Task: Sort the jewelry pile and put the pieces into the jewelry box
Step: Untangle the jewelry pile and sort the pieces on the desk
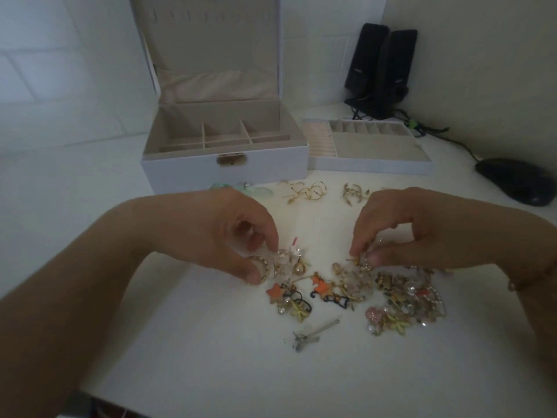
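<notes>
- The jewelry box [187, 173] is covered outside in a smooth white leather-like skin and lined inside with matt beige cloth.
- The tray [373, 165] is lined with the same matt cloth.
- The jewelry pile [407, 297] is made up of shiny gold-coloured metal, pearly beads and clear glossy stones.
- The ring [260, 268] is formed of gold-coloured metal.
- The stars [275, 289] are coated in glossy orange enamel.
- The table [196, 357] is finished smooth, white and matt.
- The mouse [518, 182] is moulded in black plastic.
</notes>
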Available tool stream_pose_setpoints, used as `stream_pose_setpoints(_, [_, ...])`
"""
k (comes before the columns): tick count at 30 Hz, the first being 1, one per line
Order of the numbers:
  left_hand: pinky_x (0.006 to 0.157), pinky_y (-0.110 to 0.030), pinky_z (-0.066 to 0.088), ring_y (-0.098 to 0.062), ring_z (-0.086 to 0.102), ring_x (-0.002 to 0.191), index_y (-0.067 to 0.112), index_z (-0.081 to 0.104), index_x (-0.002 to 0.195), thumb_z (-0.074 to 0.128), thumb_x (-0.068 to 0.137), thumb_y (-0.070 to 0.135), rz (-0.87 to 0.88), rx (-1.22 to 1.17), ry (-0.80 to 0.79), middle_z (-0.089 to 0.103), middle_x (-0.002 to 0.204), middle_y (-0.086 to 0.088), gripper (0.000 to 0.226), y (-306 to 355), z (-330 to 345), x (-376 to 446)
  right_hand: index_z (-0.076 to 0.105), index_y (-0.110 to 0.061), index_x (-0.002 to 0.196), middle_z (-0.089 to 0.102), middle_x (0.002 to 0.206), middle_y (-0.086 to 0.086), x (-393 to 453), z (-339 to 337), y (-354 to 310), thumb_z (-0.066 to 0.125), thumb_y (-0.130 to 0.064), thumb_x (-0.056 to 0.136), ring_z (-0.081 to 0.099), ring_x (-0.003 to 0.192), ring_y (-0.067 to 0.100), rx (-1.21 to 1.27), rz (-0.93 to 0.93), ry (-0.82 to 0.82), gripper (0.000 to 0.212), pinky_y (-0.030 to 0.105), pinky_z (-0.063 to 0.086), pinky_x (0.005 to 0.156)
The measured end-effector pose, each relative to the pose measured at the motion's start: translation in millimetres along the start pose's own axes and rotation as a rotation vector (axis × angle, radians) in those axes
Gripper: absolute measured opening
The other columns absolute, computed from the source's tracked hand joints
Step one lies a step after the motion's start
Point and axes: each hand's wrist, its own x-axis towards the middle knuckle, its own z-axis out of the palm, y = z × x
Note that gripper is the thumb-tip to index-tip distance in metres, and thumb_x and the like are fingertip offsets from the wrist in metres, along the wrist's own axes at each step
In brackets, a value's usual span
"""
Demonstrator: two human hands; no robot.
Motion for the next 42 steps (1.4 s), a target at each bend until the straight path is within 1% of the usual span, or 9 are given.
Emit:
stream_pose_setpoints(5, [0.078, -0.028, 0.049, -0.013, 0.060, 0.090, 0.041, 0.067, 0.099, 0.073, 0.064, 0.065, -0.007, -0.025, -0.056, 0.063, 0.092, 0.016, 0.042, 1.5, 0.8, 0.2, 0.071, -0.039, 0.094, 0.068, 0.097, -0.017, -3.7, -3.7, 1.7, 0.062, -0.051, 0.081, 0.062, 0.097, 0.012, -0.002, 0.001, -0.010, 0.020, 0.039, 0.049, 0.082])
stream_pose_setpoints(9, [0.081, -0.026, 0.049, -0.013, 0.061, 0.093, 0.041, 0.069, 0.096, 0.081, 0.073, 0.049, 0.029, -0.042, -0.085, 0.064, 0.094, 0.016, 0.027, -0.7, -0.9, -1.8, 0.068, -0.044, 0.096, 0.068, 0.095, -0.020, -13.0, -16.2, 8.4, 0.057, -0.056, 0.080, 0.063, 0.089, 0.008, -0.013, 0.073, 0.070, 0.022, 0.023, 0.048, 0.071])
stream_pose_setpoints(12, [0.080, -0.029, 0.049, -0.016, 0.062, 0.091, 0.040, 0.070, 0.094, 0.076, 0.075, 0.046, 0.045, -0.033, -0.063, 0.065, 0.093, 0.014, 0.021, -2.7, -1.6, -2.3, 0.069, -0.045, 0.091, 0.067, 0.087, -0.016, -17.4, -22.3, 17.2, 0.065, -0.039, 0.083, 0.062, 0.079, 0.007, -0.023, 0.137, 0.165, 0.011, 0.015, 0.047, 0.061])
stream_pose_setpoints(15, [0.077, -0.028, 0.049, -0.014, 0.061, 0.087, 0.042, 0.069, 0.093, 0.067, 0.072, 0.056, 0.031, -0.012, -0.029, 0.065, 0.090, 0.016, 0.025, -5.1, -3.7, -4.0, 0.071, -0.042, 0.089, 0.067, 0.083, -0.011, -21.8, -25.7, 25.3, 0.066, -0.039, 0.079, 0.060, 0.073, 0.009, 0.004, 0.183, 0.208, 0.011, 0.021, 0.048, 0.058])
stream_pose_setpoints(19, [0.070, -0.024, 0.046, -0.015, 0.062, 0.079, 0.040, 0.073, 0.085, 0.064, 0.069, 0.058, 0.043, -0.017, 0.047, 0.067, 0.084, 0.015, 0.026, -8.4, -5.3, -3.3, 0.072, -0.038, 0.091, 0.069, 0.084, -0.009, -27.1, -29.3, 31.1, 0.067, -0.044, 0.074, 0.063, 0.078, 0.013, 0.083, 0.234, 0.051, 0.019, 0.030, 0.051, 0.068])
stream_pose_setpoints(26, [0.068, -0.019, 0.045, -0.012, 0.062, 0.079, 0.044, 0.071, 0.083, 0.078, 0.069, 0.046, 0.063, -0.004, 0.023, 0.067, 0.083, 0.015, 0.015, -12.3, -5.3, -5.3, 0.072, -0.036, 0.090, 0.068, 0.077, -0.014, -33.3, -31.8, 32.8, 0.073, -0.036, 0.069, 0.063, 0.071, 0.008, 0.140, 0.340, -0.105, 0.020, 0.010, 0.045, 0.063])
stream_pose_setpoints(31, [0.067, -0.016, 0.045, -0.014, 0.062, 0.073, 0.041, 0.071, 0.074, 0.086, 0.073, 0.027, 0.093, -0.038, 0.033, 0.067, 0.079, 0.010, 0.021, -13.5, -3.6, -2.8, 0.072, -0.040, 0.089, 0.072, 0.077, -0.010, -39.9, -35.9, 32.5, 0.070, -0.028, 0.079, 0.066, 0.069, 0.014, 0.199, 0.390, -0.134, 0.015, 0.032, 0.052, 0.063])
stream_pose_setpoints(37, [0.065, -0.017, 0.045, -0.013, 0.062, 0.068, 0.035, 0.072, 0.078, 0.075, 0.072, 0.050, 0.110, -0.089, 0.091, 0.070, 0.076, 0.006, 0.016, -12.9, -6.3, -5.4, 0.071, -0.025, 0.099, 0.075, 0.078, -0.003, -44.2, -39.6, 29.0, 0.064, -0.008, 0.087, 0.066, 0.063, 0.011, 0.241, 0.428, -0.203, 0.022, 0.021, 0.044, 0.045])
stream_pose_setpoints(42, [0.064, -0.022, 0.047, -0.017, 0.062, 0.068, 0.036, 0.072, 0.079, 0.077, 0.073, 0.047, 0.157, -0.127, 0.112, 0.070, 0.076, 0.004, 0.013, -10.6, -6.1, -4.8, 0.072, -0.035, 0.091, 0.071, 0.077, -0.008, -44.8, -41.0, 28.3, 0.070, -0.024, 0.080, 0.063, 0.064, 0.013, 0.124, 0.376, -0.160, 0.015, 0.026, 0.051, 0.059])
